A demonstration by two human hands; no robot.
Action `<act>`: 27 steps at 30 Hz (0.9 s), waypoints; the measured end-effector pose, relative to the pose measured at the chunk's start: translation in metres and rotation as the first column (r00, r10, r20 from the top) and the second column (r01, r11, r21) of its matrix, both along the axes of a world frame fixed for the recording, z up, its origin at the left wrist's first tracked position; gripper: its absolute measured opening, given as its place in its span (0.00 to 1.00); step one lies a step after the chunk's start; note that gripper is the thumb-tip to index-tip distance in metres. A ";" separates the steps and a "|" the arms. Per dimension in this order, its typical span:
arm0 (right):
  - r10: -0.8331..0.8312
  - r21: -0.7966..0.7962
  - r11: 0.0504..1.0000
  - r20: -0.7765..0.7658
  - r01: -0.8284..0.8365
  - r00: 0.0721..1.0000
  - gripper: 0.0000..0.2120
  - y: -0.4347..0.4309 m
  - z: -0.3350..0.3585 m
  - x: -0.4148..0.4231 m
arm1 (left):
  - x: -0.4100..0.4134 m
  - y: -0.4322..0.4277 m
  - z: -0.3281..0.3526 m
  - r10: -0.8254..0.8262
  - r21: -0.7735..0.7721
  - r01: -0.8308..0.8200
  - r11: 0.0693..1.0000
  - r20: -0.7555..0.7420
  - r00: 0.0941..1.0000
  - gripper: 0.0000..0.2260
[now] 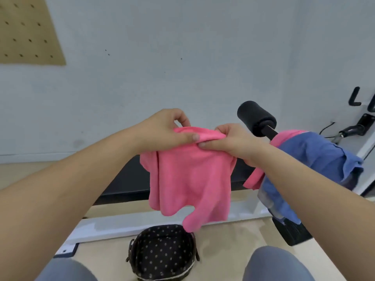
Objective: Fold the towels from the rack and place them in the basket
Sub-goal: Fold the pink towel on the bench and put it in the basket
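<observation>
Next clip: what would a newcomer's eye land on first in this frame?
The bright pink towel at centre draws the eye: it hangs crumpled from its top edge, which the left hand and right hand pinch side by side. Directly below sits a dark dotted basket. At right, a blue towel and a second pink towel drape over the rack beside its black padded bar.

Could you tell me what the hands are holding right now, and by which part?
Both the left hand and the right hand pinch the pink towel along its bunched top edge; the rest hangs free above the basket.
</observation>
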State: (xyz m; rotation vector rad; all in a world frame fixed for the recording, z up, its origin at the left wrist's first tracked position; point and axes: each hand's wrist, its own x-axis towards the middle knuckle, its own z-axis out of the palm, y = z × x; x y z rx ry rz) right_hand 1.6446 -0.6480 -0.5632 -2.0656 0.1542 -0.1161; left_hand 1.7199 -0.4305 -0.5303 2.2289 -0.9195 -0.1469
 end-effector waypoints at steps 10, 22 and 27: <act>-0.142 -0.322 0.940 -0.065 0.114 0.988 0.29 0.020 -0.058 0.018 | 0.046 0.116 -0.073 0.266 -0.003 -0.266 0.964 0.028 0.963 0.05; -0.449 -0.767 0.595 -0.069 0.240 0.891 0.12 -0.035 -0.124 0.041 | 0.098 0.127 -0.148 0.378 0.127 -0.364 0.923 -0.111 0.919 0.16; -0.429 -0.767 0.600 -0.066 0.230 0.901 0.16 -0.035 -0.134 0.134 | 0.161 0.129 -0.160 0.458 0.164 -0.451 0.877 -0.008 0.889 0.11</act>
